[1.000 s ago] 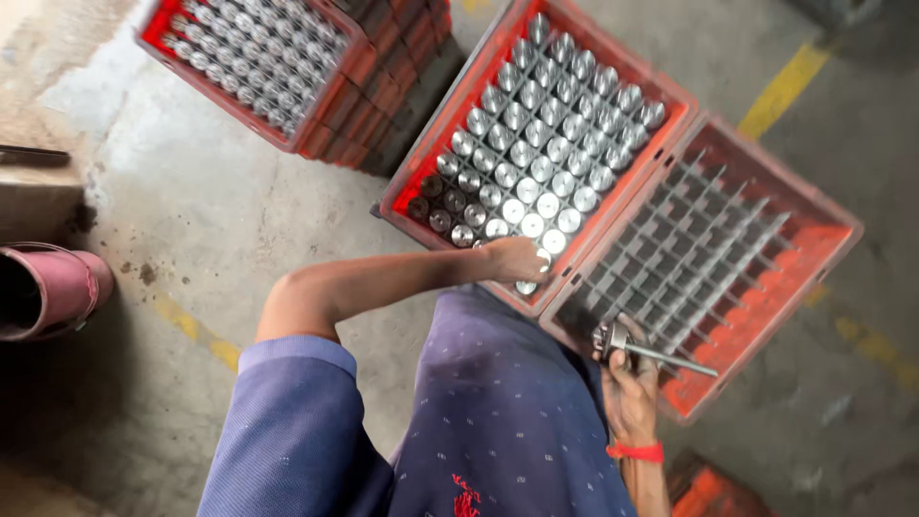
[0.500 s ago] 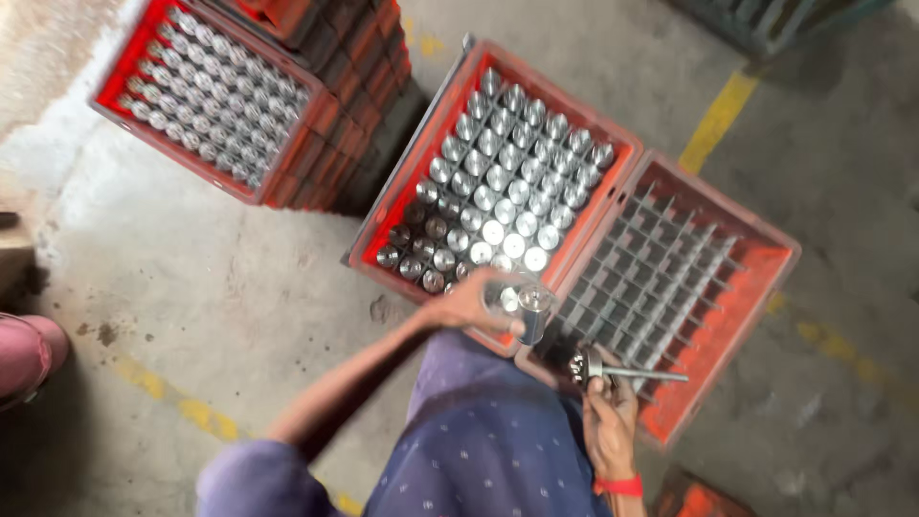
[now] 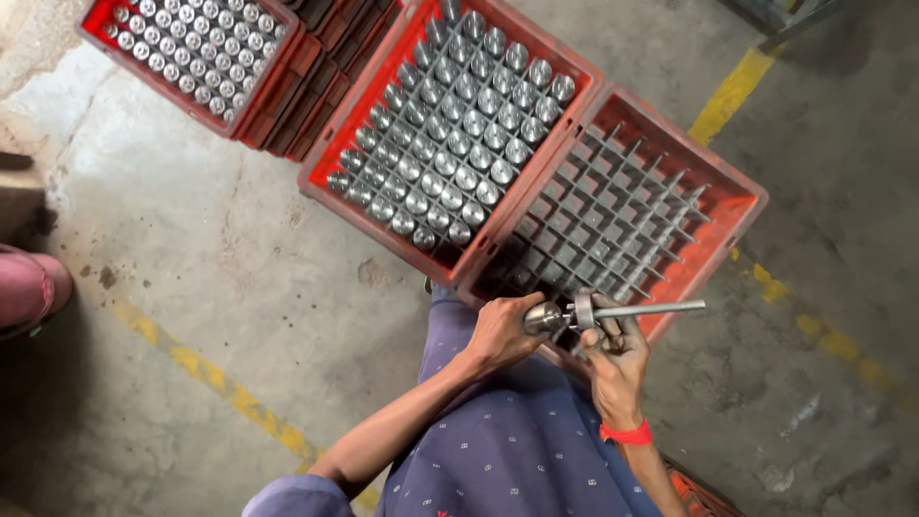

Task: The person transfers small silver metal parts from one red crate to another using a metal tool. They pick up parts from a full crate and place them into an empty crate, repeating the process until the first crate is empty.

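My left hand [image 3: 500, 331] grips a shiny round metal part [image 3: 543, 317] and holds it against the end of a metal rod tool [image 3: 639, 309]. My right hand [image 3: 616, 356], with a red band at the wrist, holds that tool by its disc collar, the rod pointing right. Both hands hover over the near edge of a red crate with empty grey dividers [image 3: 718, 196]. Just left of it stands a red crate [image 3: 375, 101] filled with several shiny metal parts [image 3: 459, 124] in rows.
Another red crate of metal parts [image 3: 182, 53] sits on stacked crates at the top left. The concrete floor has a yellow painted line [image 3: 230, 388]. A pink object [image 3: 29, 287] lies at the left edge. An orange crate corner [image 3: 699, 493] shows by my right leg.
My left hand lifted a metal part out of the full crate and brought it right to the rod tool in my right hand. The view has shifted closer.
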### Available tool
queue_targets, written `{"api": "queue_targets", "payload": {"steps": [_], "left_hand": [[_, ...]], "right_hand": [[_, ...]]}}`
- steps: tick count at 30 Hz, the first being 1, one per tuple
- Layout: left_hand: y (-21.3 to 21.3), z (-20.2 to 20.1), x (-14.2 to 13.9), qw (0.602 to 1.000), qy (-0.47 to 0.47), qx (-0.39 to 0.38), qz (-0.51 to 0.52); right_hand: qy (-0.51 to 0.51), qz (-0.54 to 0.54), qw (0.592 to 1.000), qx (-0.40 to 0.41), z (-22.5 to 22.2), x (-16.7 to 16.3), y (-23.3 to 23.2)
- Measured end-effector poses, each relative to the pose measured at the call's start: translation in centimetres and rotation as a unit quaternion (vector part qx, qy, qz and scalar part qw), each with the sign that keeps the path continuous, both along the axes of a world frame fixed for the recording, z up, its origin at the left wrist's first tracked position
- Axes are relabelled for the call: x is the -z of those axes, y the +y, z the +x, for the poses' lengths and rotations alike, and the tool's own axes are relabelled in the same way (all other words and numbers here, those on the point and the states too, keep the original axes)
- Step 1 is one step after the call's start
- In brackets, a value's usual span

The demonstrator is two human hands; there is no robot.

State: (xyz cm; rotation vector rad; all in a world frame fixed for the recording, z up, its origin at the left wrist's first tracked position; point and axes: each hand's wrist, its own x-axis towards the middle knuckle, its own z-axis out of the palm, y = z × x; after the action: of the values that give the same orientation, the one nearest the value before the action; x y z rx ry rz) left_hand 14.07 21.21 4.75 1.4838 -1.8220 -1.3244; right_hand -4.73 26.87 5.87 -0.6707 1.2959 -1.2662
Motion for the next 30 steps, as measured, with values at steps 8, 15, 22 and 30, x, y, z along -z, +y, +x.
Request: {"api": "queue_targets", "payload": {"steps": [8, 15, 22, 30], "left_hand": [[2.4, -2.6, 1.2, 0.997, -0.028, 0.061, 0.025], [0.6, -2.1, 2.5, 0.986, -0.016, 0.142, 0.081], [-2.3, 1.9, 4.9, 0.974, -0.082, 0.211, 0.007], [-0.1, 4.5, 10.6, 0.894, -0.293, 0.210, -0.267]], "right_hand": [[0.101, -0.012, 0.986, -0.134, -3.9, 0.9, 1.5], [0.006, 0.022, 0.992, -0.128, -4.2, 4.0, 0.2], [-0.067, 0.052, 0.995, 0.056, -4.2, 9.1, 0.4], [-0.072, 0.051, 0.986, 0.142, -5.7, 11.2, 1.6]]}}
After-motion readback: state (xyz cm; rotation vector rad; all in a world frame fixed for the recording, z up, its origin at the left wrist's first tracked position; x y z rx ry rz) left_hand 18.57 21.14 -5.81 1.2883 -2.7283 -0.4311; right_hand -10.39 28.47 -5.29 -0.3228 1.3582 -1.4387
